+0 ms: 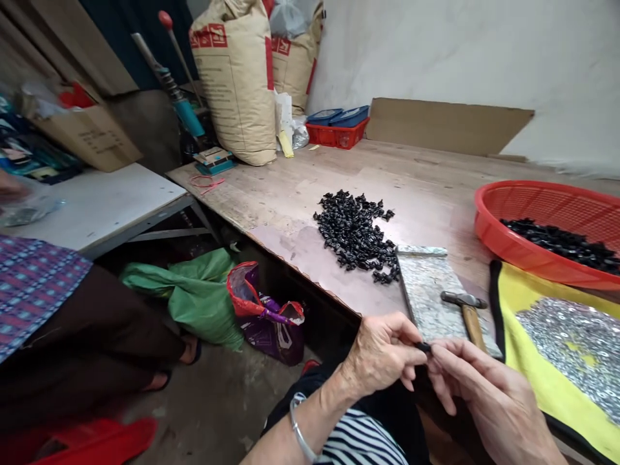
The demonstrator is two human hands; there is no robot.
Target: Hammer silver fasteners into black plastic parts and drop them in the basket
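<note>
My left hand (382, 355) and my right hand (484, 400) meet at the front of the wooden workbench (310, 174). Their fingertips pinch a small black plastic part (423, 347), mostly hidden by the fingers. Just beyond my hands, a claw-less steel hammer with a wooden handle (467, 316) lies on a speckled stone slab (426, 290). A loose heap of black plastic parts (356, 236) sits left of the slab. More lie in a red mesh basket (542, 258). Silver metal rings cover a yellow cloth (542, 368) at right.
A seated person in a patterned top (29, 290) is at my left, beside a white table (101, 206). Green and purple bags (194, 300) sit under the bench edge. Large paper sacks (235, 84) and a red crate (336, 134) stand behind the bench.
</note>
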